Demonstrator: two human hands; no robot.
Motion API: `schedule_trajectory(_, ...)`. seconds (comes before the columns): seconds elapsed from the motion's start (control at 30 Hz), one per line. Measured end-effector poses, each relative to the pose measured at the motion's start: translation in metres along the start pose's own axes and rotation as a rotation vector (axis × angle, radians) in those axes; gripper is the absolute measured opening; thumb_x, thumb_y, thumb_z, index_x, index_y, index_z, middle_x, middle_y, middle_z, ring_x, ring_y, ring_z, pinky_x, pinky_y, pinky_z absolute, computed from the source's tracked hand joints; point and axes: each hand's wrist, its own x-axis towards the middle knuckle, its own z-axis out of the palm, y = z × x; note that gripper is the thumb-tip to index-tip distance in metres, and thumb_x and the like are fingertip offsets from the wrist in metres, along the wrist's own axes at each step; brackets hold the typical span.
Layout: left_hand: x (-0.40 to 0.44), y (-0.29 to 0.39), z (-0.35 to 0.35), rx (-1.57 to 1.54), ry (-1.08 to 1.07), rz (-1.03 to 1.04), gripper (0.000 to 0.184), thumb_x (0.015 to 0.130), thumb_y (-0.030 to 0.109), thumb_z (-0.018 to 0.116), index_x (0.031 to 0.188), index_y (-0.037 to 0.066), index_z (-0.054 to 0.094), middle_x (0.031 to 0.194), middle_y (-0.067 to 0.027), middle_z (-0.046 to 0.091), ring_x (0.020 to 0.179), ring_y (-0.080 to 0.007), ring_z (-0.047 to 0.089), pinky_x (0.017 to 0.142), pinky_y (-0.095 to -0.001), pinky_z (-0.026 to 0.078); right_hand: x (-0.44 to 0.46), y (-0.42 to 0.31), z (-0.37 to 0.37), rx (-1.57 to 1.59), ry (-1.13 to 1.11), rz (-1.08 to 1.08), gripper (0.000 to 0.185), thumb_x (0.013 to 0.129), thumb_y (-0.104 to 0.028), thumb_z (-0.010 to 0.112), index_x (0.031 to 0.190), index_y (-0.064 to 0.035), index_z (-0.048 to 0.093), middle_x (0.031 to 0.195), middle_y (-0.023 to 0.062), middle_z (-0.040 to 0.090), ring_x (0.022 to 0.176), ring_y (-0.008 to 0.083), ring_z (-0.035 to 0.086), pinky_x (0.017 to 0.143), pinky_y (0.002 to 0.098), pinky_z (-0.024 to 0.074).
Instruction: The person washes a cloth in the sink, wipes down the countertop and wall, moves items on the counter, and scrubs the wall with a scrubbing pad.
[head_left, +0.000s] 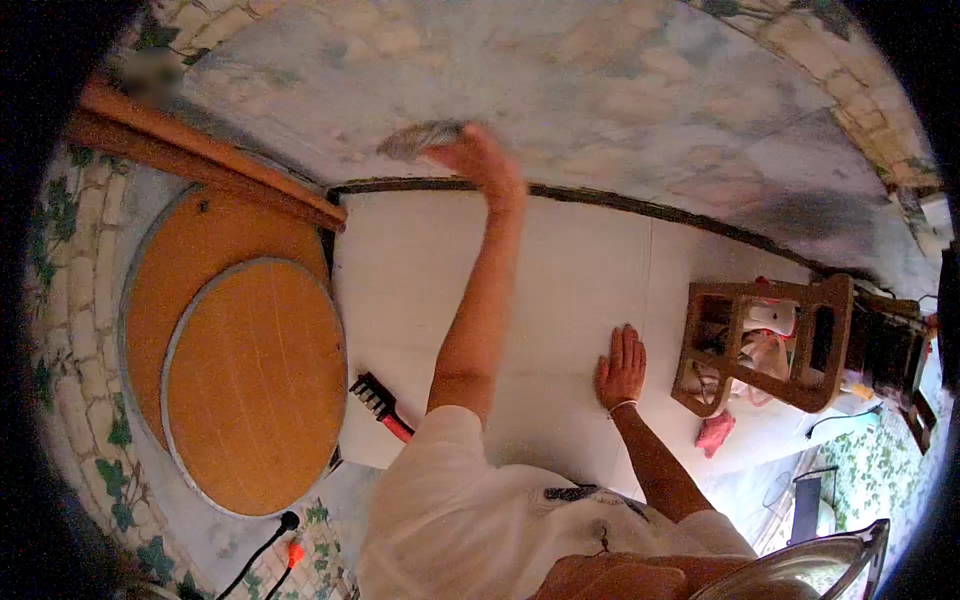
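My left hand [485, 165] is raised at the patterned wall [620, 110], just above the far edge of the white tabletop [560, 270]. Its fingers are closed on a grey cloth-like thing [412, 141] that seems to lie against the wall; motion blurs both, so the exact kind is unclear. Flat on the tabletop, with fingers stretched out, rests my right hand [622, 370], holding nothing. A brush [375, 398] with a black head, pale bristles and a red handle lies left of my left forearm.
Two round brown boards [255, 390] overlap at the left, below a wooden beam [210, 155]. A brown wooden organizer [830, 380] with small items stands at the right, a crumpled red cloth [714, 436] beside it. Black and orange plugs [290, 521] are at lower left.
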Motion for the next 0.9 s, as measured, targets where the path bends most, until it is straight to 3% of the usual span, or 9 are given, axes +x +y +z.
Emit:
schedule_trajectory(0.13, 0.005, 0.086, 0.035, 0.046, -0.147, 0.482, 0.083, 0.087, 0.056, 0.029, 0.136, -0.003, -0.003, 0.142, -0.0234, -0.008, 0.133, -0.0344, -0.007, 0.106, -0.0422, -0.004, 0.002, 0.005, 0.007, 0.019, 0.034, -0.049, 0.055, 0.083, -0.024, 0.041, 0.132, -0.0011, 0.030, 0.138, 0.0178, 0.027, 0.128, 0.0325, 0.023, 0.107, 0.0435, 0.0137)
schedule_trajectory(0.2, 0.053, 0.081, 0.031, 0.175, 0.131, 0.661, 0.074, 0.090, 0.050, 0.026, 0.137, -0.002, 0.001, 0.143, -0.0201, -0.010, 0.133, -0.0321, -0.004, 0.107, -0.0409, -0.001, 0.006, 0.008, 0.010, 0.006, 0.010, -0.042, 0.055, 0.083, -0.024, 0.041, 0.132, -0.0010, 0.030, 0.137, 0.0185, 0.027, 0.128, 0.0330, 0.023, 0.107, 0.0438, 0.0139)
schedule_trajectory(0.3, 0.091, 0.030, -0.004, 0.065, 0.305, 0.430, 0.067, 0.093, 0.044, 0.026, 0.137, 0.000, 0.000, 0.144, -0.0183, -0.008, 0.133, -0.0292, 0.001, 0.107, -0.0390, 0.004, 0.004, 0.009, 0.011, -0.003, 0.013, -0.036, 0.056, 0.082, -0.025, 0.042, 0.131, -0.0003, 0.031, 0.137, 0.0194, 0.028, 0.128, 0.0329, 0.023, 0.106, 0.0441, 0.0139)
schedule_trajectory(0.4, 0.077, -0.059, -0.032, -0.195, 0.342, -0.193, 0.069, 0.093, 0.042, 0.027, 0.136, -0.003, -0.002, 0.144, -0.0182, -0.005, 0.133, -0.0271, 0.006, 0.107, -0.0375, 0.008, 0.004, 0.006, 0.006, -0.016, 0.012, -0.062, 0.057, 0.081, -0.025, 0.043, 0.130, 0.0000, 0.031, 0.137, 0.0200, 0.027, 0.129, 0.0324, 0.023, 0.106, 0.0442, 0.0145)
schedule_trajectory(0.5, 0.043, -0.019, -0.017, 0.097, 0.162, -0.048, 0.068, 0.093, 0.043, 0.025, 0.136, -0.002, -0.002, 0.143, -0.0195, -0.007, 0.133, -0.0290, 0.004, 0.107, -0.0388, 0.007, 0.006, 0.004, 0.008, 0.040, 0.002, -0.030, 0.057, 0.081, -0.026, 0.043, 0.131, -0.0003, 0.032, 0.138, 0.0199, 0.026, 0.130, 0.0316, 0.022, 0.106, 0.0441, 0.0153)
schedule_trajectory(0.57, 0.046, 0.043, -0.012, 0.262, 0.020, 0.518, 0.067, 0.092, 0.043, 0.022, 0.136, -0.003, 0.001, 0.142, -0.0226, -0.005, 0.133, -0.0329, 0.000, 0.107, -0.0418, 0.004, 0.005, 0.007, 0.007, 0.011, 0.043, -0.076, 0.057, 0.081, -0.025, 0.043, 0.131, -0.0002, 0.031, 0.138, 0.0201, 0.026, 0.130, 0.0317, 0.022, 0.106, 0.0447, 0.0160)
schedule_trajectory(0.63, 0.099, 0.104, -0.013, 0.235, 0.095, 0.622, 0.069, 0.092, 0.046, 0.021, 0.136, -0.003, 0.003, 0.142, -0.0250, -0.004, 0.132, -0.0365, -0.004, 0.107, -0.0450, 0.001, 0.004, 0.011, 0.013, 0.010, 0.017, -0.072, 0.058, 0.080, -0.024, 0.042, 0.131, -0.0001, 0.029, 0.138, 0.0197, 0.025, 0.130, 0.0318, 0.021, 0.106, 0.0448, 0.0153)
schedule_trajectory(0.77, 0.156, 0.148, -0.057, 0.008, 0.200, 0.527, 0.070, 0.091, 0.046, 0.026, 0.136, -0.004, 0.003, 0.143, -0.0229, -0.002, 0.132, -0.0331, 0.004, 0.107, -0.0407, 0.006, 0.003, 0.005, 0.005, 0.000, 0.051, -0.081, 0.059, 0.079, -0.022, 0.043, 0.132, -0.0003, 0.028, 0.138, 0.0190, 0.025, 0.129, 0.0324, 0.022, 0.106, 0.0450, 0.0152)
schedule_trajectory(0.9, 0.178, 0.038, -0.069, -0.163, 0.375, 0.181, 0.073, 0.091, 0.043, 0.033, 0.135, -0.006, 0.000, 0.143, -0.0217, 0.003, 0.132, -0.0284, 0.013, 0.107, -0.0367, 0.012, 0.003, 0.005, 0.008, -0.012, 0.013, -0.052, 0.061, 0.080, -0.025, 0.043, 0.133, -0.0003, 0.026, 0.139, 0.0193, 0.023, 0.130, 0.0318, 0.019, 0.107, 0.0446, 0.0119)
